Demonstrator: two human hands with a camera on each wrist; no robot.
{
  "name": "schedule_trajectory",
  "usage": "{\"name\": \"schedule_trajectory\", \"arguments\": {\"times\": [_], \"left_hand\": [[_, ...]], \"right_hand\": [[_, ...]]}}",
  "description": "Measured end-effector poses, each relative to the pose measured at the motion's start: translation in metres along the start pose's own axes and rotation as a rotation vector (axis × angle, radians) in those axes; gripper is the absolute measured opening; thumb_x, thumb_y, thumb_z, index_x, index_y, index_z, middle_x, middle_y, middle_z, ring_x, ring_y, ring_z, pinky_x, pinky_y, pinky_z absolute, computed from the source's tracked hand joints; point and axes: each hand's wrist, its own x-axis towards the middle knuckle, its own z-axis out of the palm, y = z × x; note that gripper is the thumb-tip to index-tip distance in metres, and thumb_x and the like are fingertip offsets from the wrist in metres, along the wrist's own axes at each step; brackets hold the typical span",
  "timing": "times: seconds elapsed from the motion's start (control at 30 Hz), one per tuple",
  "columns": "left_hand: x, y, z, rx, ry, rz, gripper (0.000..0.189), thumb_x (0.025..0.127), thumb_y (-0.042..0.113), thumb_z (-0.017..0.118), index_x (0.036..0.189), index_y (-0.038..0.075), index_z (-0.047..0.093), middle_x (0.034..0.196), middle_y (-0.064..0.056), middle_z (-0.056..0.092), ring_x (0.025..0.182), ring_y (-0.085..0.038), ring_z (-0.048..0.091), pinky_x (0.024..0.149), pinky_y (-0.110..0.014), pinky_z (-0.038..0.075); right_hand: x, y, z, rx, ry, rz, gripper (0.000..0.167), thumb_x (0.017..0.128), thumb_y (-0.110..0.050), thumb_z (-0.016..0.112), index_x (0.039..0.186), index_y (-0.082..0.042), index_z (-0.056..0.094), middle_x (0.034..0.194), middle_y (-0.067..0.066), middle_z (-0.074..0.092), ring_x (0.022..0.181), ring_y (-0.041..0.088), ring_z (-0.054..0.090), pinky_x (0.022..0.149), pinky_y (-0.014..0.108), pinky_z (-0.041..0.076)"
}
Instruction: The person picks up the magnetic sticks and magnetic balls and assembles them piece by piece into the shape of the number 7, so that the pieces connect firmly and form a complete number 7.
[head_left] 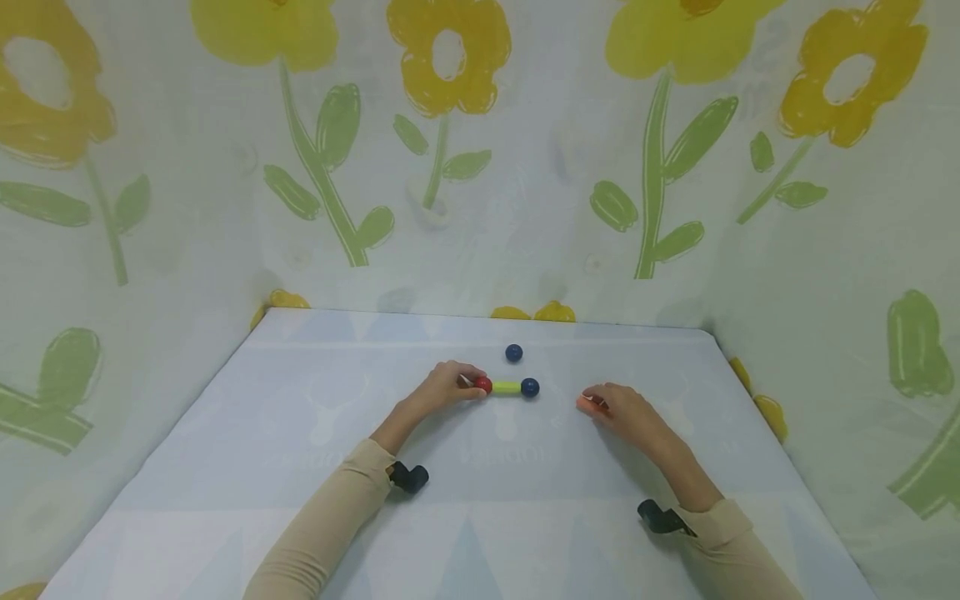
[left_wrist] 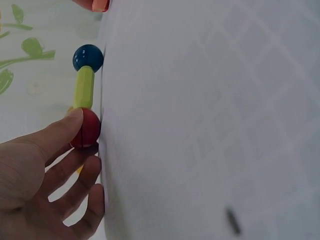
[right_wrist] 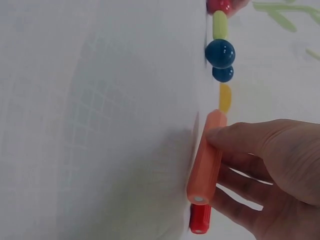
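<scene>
An orange plastic rod (right_wrist: 205, 159) is pinched by the right hand (head_left: 626, 411), apart from the red ball (head_left: 483, 385)–yellow rod (head_left: 507, 387)–blue ball (head_left: 529, 387) chain gripped by the left hand (head_left: 446, 386); the farther loose dark-blue ball (head_left: 513, 353) is unjoined.

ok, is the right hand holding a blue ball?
No: in the right wrist view the right hand grips an orange rod; the blue balls lie apart from it.

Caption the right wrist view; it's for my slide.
Right hand pinches an orange rod on the table, red rod beside it.
</scene>
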Motion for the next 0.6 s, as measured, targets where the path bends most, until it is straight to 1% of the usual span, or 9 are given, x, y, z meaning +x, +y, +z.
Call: {"name": "schedule_trajectory", "arguments": {"times": [0.07,0.2,0.43,0.6], "left_hand": [[0.0,0.0,0.0,-0.003,0.002,0.002,0.037,0.087,0.022,0.075,0.122,0.012,0.069,0.116,-0.003,0.072,0.09,-0.013,0.064,0.082,-0.028,0.054],[0.0,0.0,0.0,-0.007,0.003,0.01,0.037,0.087,0.022,0.074,0.122,0.011,0.069,0.116,-0.004,0.072,0.09,-0.013,0.064,0.082,-0.028,0.054],[0.0,0.0,0.001,-0.016,0.006,0.0,0.037,0.087,0.022,0.075,0.122,0.011,0.069,0.115,-0.004,0.072,0.089,-0.013,0.064,0.081,-0.027,0.054],[0.0,0.0,0.001,-0.019,0.007,-0.011,0.037,0.087,0.022,0.075,0.122,0.011,0.069,0.115,-0.004,0.072,0.089,-0.013,0.064,0.081,-0.027,0.053]], "right_hand": [[0.001,0.0,0.002,-0.007,0.027,-0.03,0.021,0.091,-0.012,0.069,0.107,0.001,0.071,0.093,0.01,0.072,0.082,0.02,0.065,0.076,0.039,0.057],[0.003,-0.002,0.006,-0.004,0.06,-0.05,0.019,0.09,-0.011,0.069,0.106,0.0,0.072,0.093,0.01,0.073,0.082,0.019,0.067,0.076,0.037,0.057],[0.005,-0.012,0.006,0.017,0.077,-0.009,0.021,0.091,-0.014,0.07,0.108,-0.003,0.071,0.095,0.008,0.072,0.085,0.018,0.066,0.078,0.036,0.057],[0.005,-0.019,0.006,-0.006,0.081,0.01,0.024,0.088,-0.014,0.072,0.111,-0.004,0.071,0.096,0.006,0.071,0.084,0.016,0.065,0.077,0.035,0.057]]}}
